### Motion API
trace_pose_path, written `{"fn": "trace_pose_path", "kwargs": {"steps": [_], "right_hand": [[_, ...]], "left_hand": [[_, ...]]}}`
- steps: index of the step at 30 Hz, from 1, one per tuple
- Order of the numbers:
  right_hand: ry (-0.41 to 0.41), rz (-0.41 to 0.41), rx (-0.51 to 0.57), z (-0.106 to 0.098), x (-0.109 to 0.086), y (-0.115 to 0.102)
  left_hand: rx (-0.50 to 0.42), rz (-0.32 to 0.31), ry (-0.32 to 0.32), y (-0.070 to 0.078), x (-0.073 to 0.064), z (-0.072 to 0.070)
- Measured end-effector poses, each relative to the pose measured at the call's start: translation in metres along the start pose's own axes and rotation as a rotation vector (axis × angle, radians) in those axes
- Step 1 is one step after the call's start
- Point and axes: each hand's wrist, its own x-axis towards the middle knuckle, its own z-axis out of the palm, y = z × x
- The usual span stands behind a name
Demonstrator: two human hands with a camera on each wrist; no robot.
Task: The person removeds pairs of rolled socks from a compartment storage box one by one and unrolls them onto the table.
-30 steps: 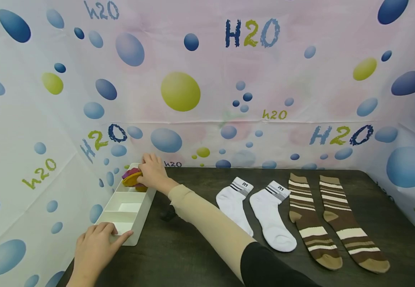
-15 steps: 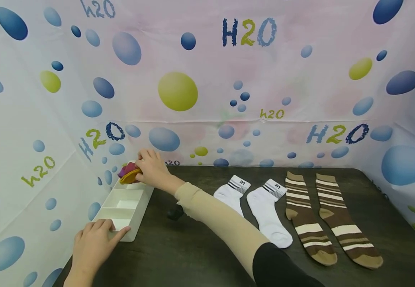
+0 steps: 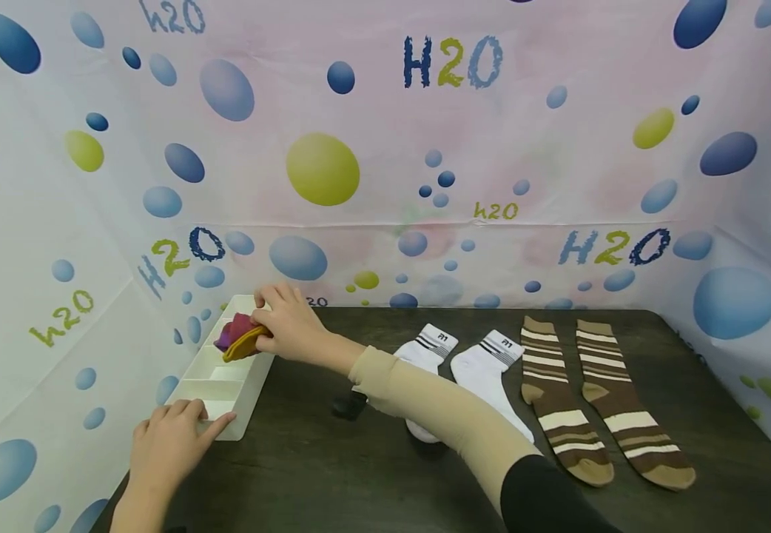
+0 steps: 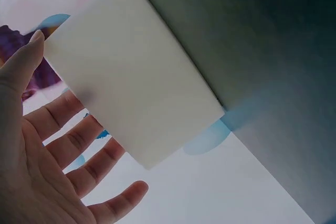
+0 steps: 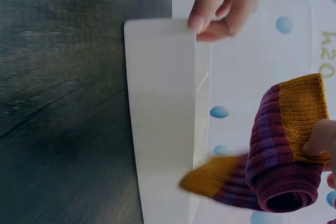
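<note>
My right hand (image 3: 292,326) pinches a rolled purple-and-maroon striped sock (image 5: 286,145) by its mustard ribbed cuff. It is over the far part of a long white divided box (image 3: 250,403). In the right wrist view a mustard-tipped sock end (image 5: 210,177) sticks out beside the roll, blurred. My left hand (image 3: 166,444) holds the box's near end by the rim. The left wrist view shows the plain end wall (image 4: 131,77), with the thumb at its corner and fingertips partly hidden behind it. The near compartment shows only its white floor.
Two white ankle socks (image 3: 488,370) lie flat right of centre, partly covered by the right arm. Two brown striped socks (image 3: 632,407) lie flat farther right on the dark table (image 3: 319,474). A small black object (image 3: 348,405) shows under the right wrist. A patterned curtain (image 3: 385,148) encloses the back.
My right hand has lifted the rolled sock from the box's far compartment and brought it slightly nearer. My left hand keeps its hold on the near end. The head view has shifted slightly.
</note>
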Motion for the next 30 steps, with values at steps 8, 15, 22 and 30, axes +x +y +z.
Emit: {"fn": "trace_pose_path", "kwargs": {"steps": [8,15,22,30], "right_hand": [[0.099,-0.115,0.059,-0.021,-0.033,0.003],[0.084,-0.182,0.109,-0.033,-0.066,0.001],[0.027,-0.246,0.184,-0.045,-0.097,-0.007],[-0.044,-0.26,0.292,-0.047,-0.12,-0.02]], "left_hand": [[-0.003,0.029,0.025,-0.004,0.008,0.001],[-0.011,0.004,-0.032,-0.005,0.014,0.001],[-0.024,-0.015,-0.062,-0.004,0.013,0.002],[-0.041,-0.022,-0.058,-0.003,0.012,0.002]]}}
